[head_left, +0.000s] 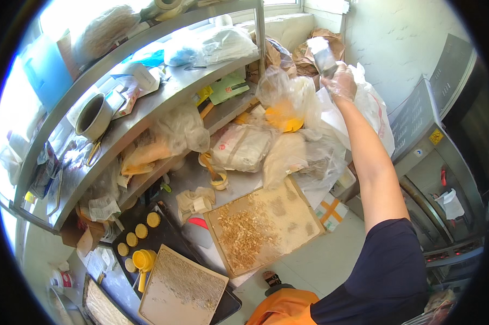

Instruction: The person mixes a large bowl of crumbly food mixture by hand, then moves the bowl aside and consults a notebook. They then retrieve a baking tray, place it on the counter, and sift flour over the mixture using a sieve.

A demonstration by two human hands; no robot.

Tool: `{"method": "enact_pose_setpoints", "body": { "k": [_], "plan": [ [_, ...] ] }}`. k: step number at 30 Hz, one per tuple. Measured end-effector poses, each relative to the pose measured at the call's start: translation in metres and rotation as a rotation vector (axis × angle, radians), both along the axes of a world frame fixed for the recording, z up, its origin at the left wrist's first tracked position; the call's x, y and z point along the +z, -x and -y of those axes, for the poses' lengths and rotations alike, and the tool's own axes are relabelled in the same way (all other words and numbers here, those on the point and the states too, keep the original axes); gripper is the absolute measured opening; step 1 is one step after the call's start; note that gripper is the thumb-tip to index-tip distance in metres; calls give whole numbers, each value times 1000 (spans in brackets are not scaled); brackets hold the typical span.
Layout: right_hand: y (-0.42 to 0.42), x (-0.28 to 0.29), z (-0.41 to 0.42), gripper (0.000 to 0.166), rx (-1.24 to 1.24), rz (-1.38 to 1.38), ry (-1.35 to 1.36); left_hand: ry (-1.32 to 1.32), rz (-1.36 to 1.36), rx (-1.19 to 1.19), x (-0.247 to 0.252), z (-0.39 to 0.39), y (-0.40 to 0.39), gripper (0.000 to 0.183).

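Observation:
My right hand (342, 82), in a clear plastic glove, is stretched out to the far right corner. It grips a metal scoop (326, 63) with white powder at its tip. Just behind the scoop are brown paper sacks (319, 40), and a white plastic bag (376, 109) hangs beside my wrist. My left hand is out of view. Before me lies a tan tray (299, 211) with shelled nuts (244, 231) spread over its left part. A second tan tray (163, 306), covered partly with small seeds or crumbs, rests on a black baking tray (228, 298).
Several round pastries (141, 230) and a yellow mould with a handle (144, 260) sit on the black tray. A cluttered metal shelf (175, 87) runs along the left. Plastic bags (244, 146) crowd the back. A metal oven (427, 178) stands at right.

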State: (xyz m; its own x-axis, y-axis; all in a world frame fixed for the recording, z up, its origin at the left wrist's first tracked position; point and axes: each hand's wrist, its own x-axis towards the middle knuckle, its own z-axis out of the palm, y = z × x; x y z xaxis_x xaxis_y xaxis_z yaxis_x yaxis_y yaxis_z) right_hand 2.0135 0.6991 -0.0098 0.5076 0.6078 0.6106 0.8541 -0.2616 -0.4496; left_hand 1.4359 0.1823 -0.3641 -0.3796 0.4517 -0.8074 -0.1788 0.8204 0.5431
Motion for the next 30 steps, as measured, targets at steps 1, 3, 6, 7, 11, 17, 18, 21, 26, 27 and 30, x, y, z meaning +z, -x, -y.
{"method": "enact_pose_setpoints", "body": {
  "k": [1,3,6,7,11,17,18,21,26,27,30],
  "plan": [
    [-5,9,6,68,-25,-72,-27,-3,4,-1,-1,4,0,29],
    [-27,13,21,60,-81,-61,-295,0,13,4,-6,16,2,28],
    [-17,7,58,53,123,-308,-525,31,8,90,-10,72,23,27],
    [9,6,77,54,248,-479,-555,45,6,140,-12,101,33,26],
    [135,-54,178,53,752,-1177,-539,161,13,447,-14,312,70,26],
    [272,-63,412,52,773,-1579,-130,180,-187,281,-43,546,118,20],
    [298,-56,449,53,799,-1554,-90,-13,-130,572,-23,512,107,16],
    [385,-40,544,58,863,-1555,83,-51,-198,760,-23,598,109,17],
    [524,-61,573,62,938,-1428,409,-190,-392,1021,-22,633,135,17],
    [543,-60,585,61,948,-1395,422,-165,-430,976,-9,640,145,18],
    [610,-47,628,51,1003,-1307,415,-103,-580,813,61,617,200,18]
  ]
}}
